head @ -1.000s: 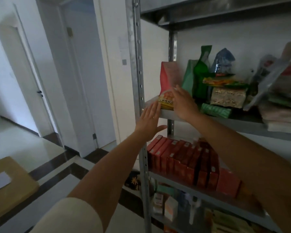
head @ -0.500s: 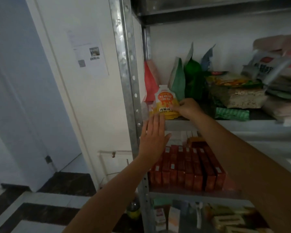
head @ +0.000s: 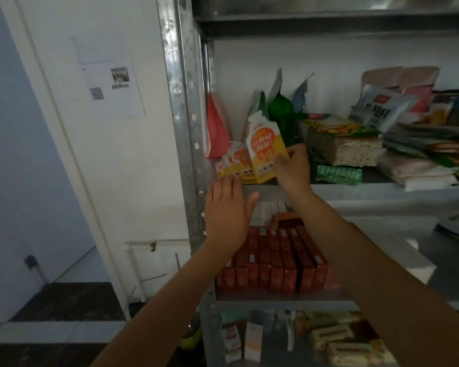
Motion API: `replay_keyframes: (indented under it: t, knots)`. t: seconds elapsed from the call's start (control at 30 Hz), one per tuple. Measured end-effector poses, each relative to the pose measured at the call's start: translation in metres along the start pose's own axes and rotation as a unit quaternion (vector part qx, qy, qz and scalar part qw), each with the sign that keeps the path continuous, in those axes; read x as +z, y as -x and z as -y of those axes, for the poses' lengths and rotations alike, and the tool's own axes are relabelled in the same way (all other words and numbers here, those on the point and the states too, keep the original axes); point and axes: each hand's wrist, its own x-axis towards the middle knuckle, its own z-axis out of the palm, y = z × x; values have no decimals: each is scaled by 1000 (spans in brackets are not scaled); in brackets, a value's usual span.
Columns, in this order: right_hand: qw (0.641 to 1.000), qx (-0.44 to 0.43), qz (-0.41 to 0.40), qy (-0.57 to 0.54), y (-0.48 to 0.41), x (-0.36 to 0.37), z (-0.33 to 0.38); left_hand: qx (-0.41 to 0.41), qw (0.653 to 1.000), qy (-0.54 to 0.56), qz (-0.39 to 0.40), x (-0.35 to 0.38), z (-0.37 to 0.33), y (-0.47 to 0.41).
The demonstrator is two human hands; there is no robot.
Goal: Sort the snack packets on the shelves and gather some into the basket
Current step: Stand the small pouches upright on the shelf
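Right hand (head: 292, 172): pinched 1 orange packet (head: 266, 144), tilted, at the shelf (head: 355, 190) front.
Left hand (head: 227, 214): fingers straight, gripping nothing, tips at shelf edge beside 2nd packet (head: 236, 162).

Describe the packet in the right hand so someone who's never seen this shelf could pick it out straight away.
On the metal rack, find the shelf above the red boxes and look at its left end. The right hand pinches the orange-and-yellow pouch with a white top there. It stands taller than the matching pouch slumped to its left.
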Motion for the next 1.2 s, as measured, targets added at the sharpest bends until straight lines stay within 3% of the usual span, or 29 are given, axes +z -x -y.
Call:
replay_keyframes:
  t: [0.07, 0.1, 0.13, 0.17, 0.23, 0.27, 0.3, 0.4, 0.47, 0.53, 0.6, 0.7, 0.77, 0.9, 1.03, 1.2]
  knots:
    - [997, -21, -38, -65, 17, -15, 12, -18, 997, 76, -7, -12, -10, -5]
    - [994, -49, -59, -83, 29, -22, 16, -48, 985, 167, 4, -22, -20, -9]
    - [989, -85, -76, -96, 44, -30, 19, -100, 948, 301, 31, -37, -33, -14]
    - [984, -122, -84, -101, 60, -36, 20, -158, 872, 459, 64, -53, -46, -20]
    - [976, -186, -56, -96, 87, -43, 14, -245, 658, 701, 124, -77, -65, -33]
    - [975, -206, -22, -80, 98, -44, 7, -278, 577, 756, 137, -83, -70, -38]
    - [973, -226, 14, -48, 107, -46, 1, -307, 529, 778, 142, -85, -73, -40]
    - [958, -269, 97, 1, 122, -58, -23, -361, 488, 779, 156, -77, -77, -37]
    - [972, -197, 109, -66, 130, -73, -32, -370, 470, 785, 161, -69, -78, -27]
    - [985, -73, 81, -130, 136, -88, -36, -374, 477, 777, 169, -60, -79, -18]
    - [976, 33, 118, -179, 136, -102, -38, -404, 525, 732, 160, -54, -84, -8]
    - [935, 131, 223, -244, 134, -117, -42, -419, 614, 651, 154, -51, -99, 4]
    - [923, 165, 232, -258, 138, -121, -44, -405, 643, 629, 161, -51, -106, 11]
    - [913, 191, 229, -279, 147, -120, -56, -399, 652, 625, 158, -52, -107, 23]
    - [919, 193, 254, -231, 157, -116, -70, -450, 660, 589, 121, -49, -104, 29]
    - [936, 98, 304, -149, 161, -115, -71, -491, 691, 528, 52, -37, -109, 38]
